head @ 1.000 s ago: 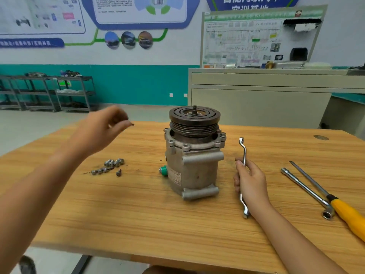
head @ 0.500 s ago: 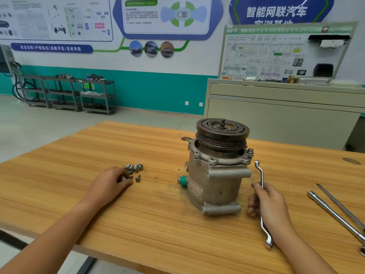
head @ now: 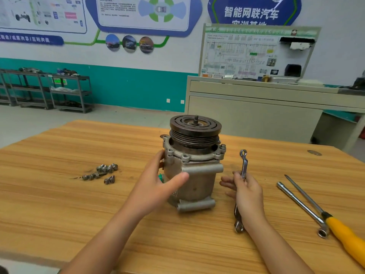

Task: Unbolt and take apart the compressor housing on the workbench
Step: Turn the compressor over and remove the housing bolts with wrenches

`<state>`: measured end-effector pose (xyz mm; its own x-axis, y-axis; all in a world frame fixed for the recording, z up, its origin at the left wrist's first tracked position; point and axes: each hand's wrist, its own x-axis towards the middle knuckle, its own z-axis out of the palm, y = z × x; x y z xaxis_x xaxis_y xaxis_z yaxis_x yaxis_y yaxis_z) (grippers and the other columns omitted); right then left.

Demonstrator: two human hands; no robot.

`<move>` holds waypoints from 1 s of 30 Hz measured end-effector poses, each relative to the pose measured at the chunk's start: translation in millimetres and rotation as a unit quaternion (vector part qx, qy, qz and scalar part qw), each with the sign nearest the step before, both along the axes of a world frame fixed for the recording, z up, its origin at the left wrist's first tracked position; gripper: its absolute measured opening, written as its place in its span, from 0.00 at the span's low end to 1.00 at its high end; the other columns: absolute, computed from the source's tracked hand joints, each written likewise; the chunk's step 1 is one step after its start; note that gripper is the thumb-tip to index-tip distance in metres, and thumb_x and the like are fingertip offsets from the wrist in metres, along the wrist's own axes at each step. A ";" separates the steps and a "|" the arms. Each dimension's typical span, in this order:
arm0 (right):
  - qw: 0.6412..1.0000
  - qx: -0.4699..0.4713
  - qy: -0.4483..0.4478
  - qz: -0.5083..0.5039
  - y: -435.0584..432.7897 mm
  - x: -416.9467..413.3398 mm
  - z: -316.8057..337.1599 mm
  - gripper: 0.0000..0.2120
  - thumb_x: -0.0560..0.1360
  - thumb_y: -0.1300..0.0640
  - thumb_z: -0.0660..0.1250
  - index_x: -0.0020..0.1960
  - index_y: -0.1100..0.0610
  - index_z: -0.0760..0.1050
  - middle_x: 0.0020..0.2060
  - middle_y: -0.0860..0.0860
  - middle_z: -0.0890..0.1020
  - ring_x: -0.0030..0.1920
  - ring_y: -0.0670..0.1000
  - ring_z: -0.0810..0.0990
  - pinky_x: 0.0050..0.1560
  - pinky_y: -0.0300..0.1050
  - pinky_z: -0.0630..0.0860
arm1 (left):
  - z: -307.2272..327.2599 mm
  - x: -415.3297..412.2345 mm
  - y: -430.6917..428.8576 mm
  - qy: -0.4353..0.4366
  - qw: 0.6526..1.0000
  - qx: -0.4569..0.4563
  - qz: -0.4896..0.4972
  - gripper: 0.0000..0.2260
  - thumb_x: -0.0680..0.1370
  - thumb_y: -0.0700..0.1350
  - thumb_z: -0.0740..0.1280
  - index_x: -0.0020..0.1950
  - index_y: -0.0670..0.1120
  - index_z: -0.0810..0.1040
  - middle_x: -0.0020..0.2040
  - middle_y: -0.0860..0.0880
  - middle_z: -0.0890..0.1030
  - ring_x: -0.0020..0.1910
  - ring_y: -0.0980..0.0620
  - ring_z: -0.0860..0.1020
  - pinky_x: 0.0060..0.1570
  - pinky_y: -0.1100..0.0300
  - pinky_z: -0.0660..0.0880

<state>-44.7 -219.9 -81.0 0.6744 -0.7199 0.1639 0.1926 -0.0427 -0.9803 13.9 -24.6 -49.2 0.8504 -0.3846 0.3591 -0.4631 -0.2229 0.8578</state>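
The grey cast-metal compressor housing (head: 194,180) stands upright near the middle of the wooden table (head: 59,204). A dark, grooved pulley with a flat clutch plate (head: 195,128) sits on its top, and a short threaded shaft sticks up from the plate's centre. Small bolt heads show around the housing's upper flange.

The left hand (head: 158,182) grips the housing's left side, with the fingers wrapped behind it and the thumb laid across the front. It partly hides a green cap (head: 161,177) low on that side.

Just right of the housing, the right hand (head: 245,190) is closed on a silver double-ended ring spanner (head: 244,165). The spanner's upper ring points away and its lower ring is down at the table.

A small heap of loose silver bolts (head: 102,171) lies on the table to the left, apart from the housing. To the right lie a long steel socket bar (head: 302,206) and, beside it, a yellow-handled screwdriver (head: 343,232).

Against the far wall, grey metal shelf racks (head: 69,91) hold dark parts too small to identify. A beige cabinet (head: 256,115) carries a wiring-diagram board (head: 256,52).
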 end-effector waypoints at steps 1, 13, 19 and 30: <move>1.000 0.011 -0.025 -0.001 -0.4 -1.4 4.5 0.09 0.80 0.60 0.55 0.46 0.52 0.71 0.39 0.50 0.82 0.35 0.42 0.83 0.30 0.33 0.76 | -1.7 -3.7 -4.1 -0.006 1.000 -0.004 0.011 0.47 0.57 0.70 0.64 0.74 0.56 0.59 0.70 0.61 0.65 0.66 0.63 0.67 0.63 0.60 0.69; 0.990 -0.062 -0.123 0.033 9.1 -7.1 63.4 0.09 0.78 0.63 0.59 0.49 0.49 0.73 0.38 0.48 0.84 0.19 0.43 0.64 0.19 0.33 0.63 | 9.7 -5.3 -44.2 -0.036 0.988 -0.077 0.125 0.32 0.68 0.63 0.65 0.68 0.50 0.68 0.63 0.57 0.71 0.61 0.61 0.68 0.55 0.64 0.64; 0.993 -0.044 -0.106 0.020 11.7 1.2 74.4 0.08 0.79 0.61 0.59 0.47 0.50 0.73 0.43 0.47 0.83 0.19 0.43 0.66 0.20 0.33 0.64 | 8.8 -3.4 -45.9 -0.038 0.987 -0.090 0.128 0.16 0.74 0.56 0.67 0.55 0.59 0.63 0.47 0.65 0.69 0.54 0.62 0.68 0.52 0.63 0.63; 0.992 -0.027 -0.105 0.063 19.2 -17.6 64.0 0.11 0.79 0.62 0.58 0.44 0.52 0.76 0.38 0.51 0.83 0.17 0.43 0.62 0.18 0.33 0.59 | 14.8 30.2 -38.5 0.005 0.999 -0.044 0.017 0.19 0.77 0.54 0.65 0.68 0.56 0.68 0.54 0.68 0.74 0.52 0.71 0.72 0.50 0.73 0.67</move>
